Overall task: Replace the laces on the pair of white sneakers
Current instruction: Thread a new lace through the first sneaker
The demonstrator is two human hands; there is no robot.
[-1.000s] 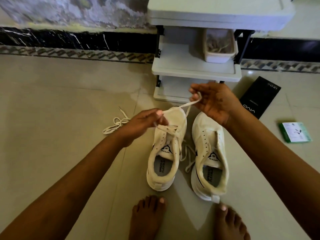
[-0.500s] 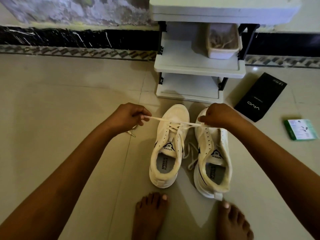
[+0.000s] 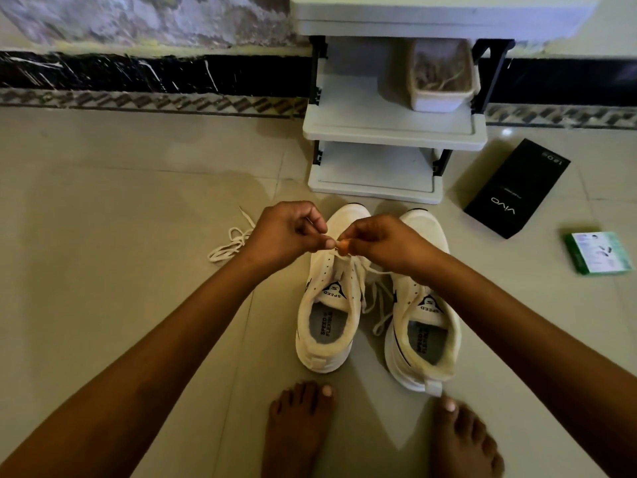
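left sneaker [image 3: 331, 298] on the floor by its twin | lace [image 3: 358, 267] in its low holes | left hand [image 3: 286, 236] and right hand [image 3: 379, 241] both pinch the lace above the toe — likely to pull it snug | old lace [image 3: 231, 244] lies aside

"vivo" on black box [image 3: 516, 189]; "SPEED" on tongues of left sneaker [image 3: 327, 294] & right sneaker [image 3: 425, 305].

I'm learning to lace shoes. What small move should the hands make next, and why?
Probably thread the lace end into the next eyelet on the left sneaker: both the left hand and right hand pinch it there, and only the lowest rows look laced.
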